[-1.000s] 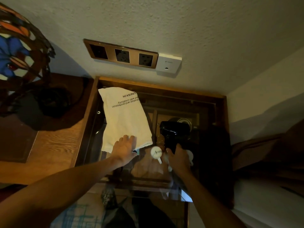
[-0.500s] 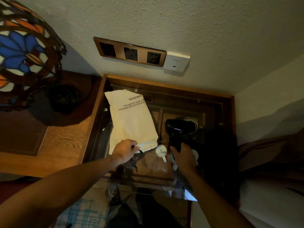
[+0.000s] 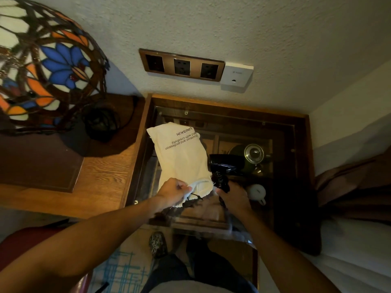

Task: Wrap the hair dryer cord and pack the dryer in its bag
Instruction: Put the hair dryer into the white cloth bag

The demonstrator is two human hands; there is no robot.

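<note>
Now the left hand (image 3: 171, 192), flat a second ago, pinches the white bag's (image 3: 182, 157) mouth up; right hand (image 3: 233, 195) fingers grip the hair dryer (image 3: 222, 166) beside it, ready for packing.

Left hand (image 3: 173, 192): fingers are curled, the edge of the white bag (image 3: 182, 157) is pinched; forearm is stretched forward
Right hand (image 3: 233, 196): the handle of the black dryer (image 3: 224, 166) is gripped; forearm is stretched forward

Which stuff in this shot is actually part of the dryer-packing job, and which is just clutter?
In the job:
white bag, left hand gripping its open end
black hair dryer, held by right hand
white plug

Lying about:
stained-glass lamp
wall sockets
white wall box
glass-top table
</note>
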